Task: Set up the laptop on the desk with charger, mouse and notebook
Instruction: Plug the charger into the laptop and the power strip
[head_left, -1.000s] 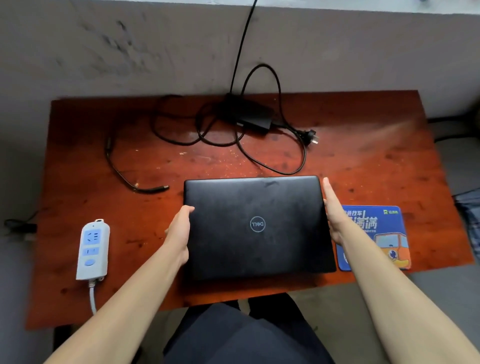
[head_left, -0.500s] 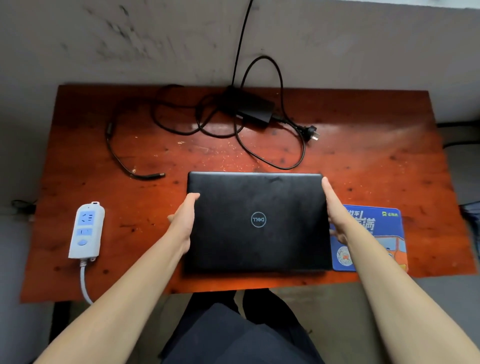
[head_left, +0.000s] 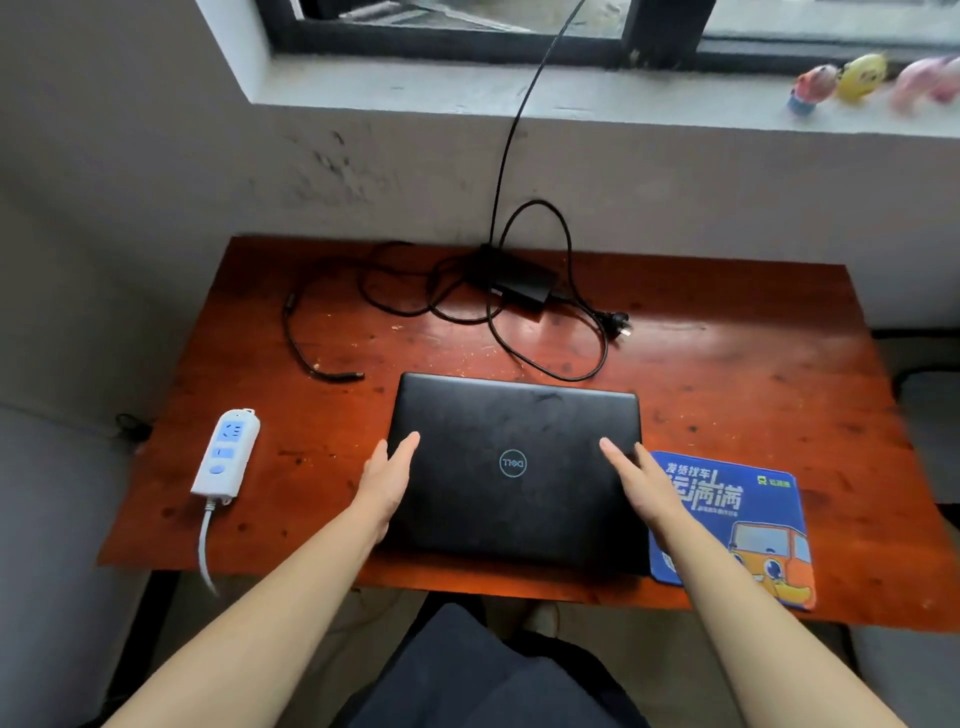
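Observation:
A closed black laptop (head_left: 511, 462) lies flat near the front edge of the red-brown wooden desk (head_left: 727, 364). My left hand (head_left: 387, 486) rests at its left edge with fingers stretched over the lid. My right hand (head_left: 641, 483) lies flat on the lid's right side, fingers apart. Neither hand grips the laptop. The black charger brick (head_left: 522, 285) sits at the back of the desk amid loops of its cable, its plug (head_left: 618, 323) lying loose to the right and its barrel end (head_left: 343, 375) left of the laptop. No mouse or notebook is in view.
A blue mouse pad (head_left: 737, 519) with an orange cartoon van lies right of the laptop, partly under it. A white power strip (head_left: 227, 451) sits at the desk's left front, its cord hanging off. A wall, window sill and small toys (head_left: 852, 78) stand behind.
My hands have shifted from gripping the laptop's sides to lying on top of its lid. The laptop rests flat on the desk. The camera has tilted up, showing the window.

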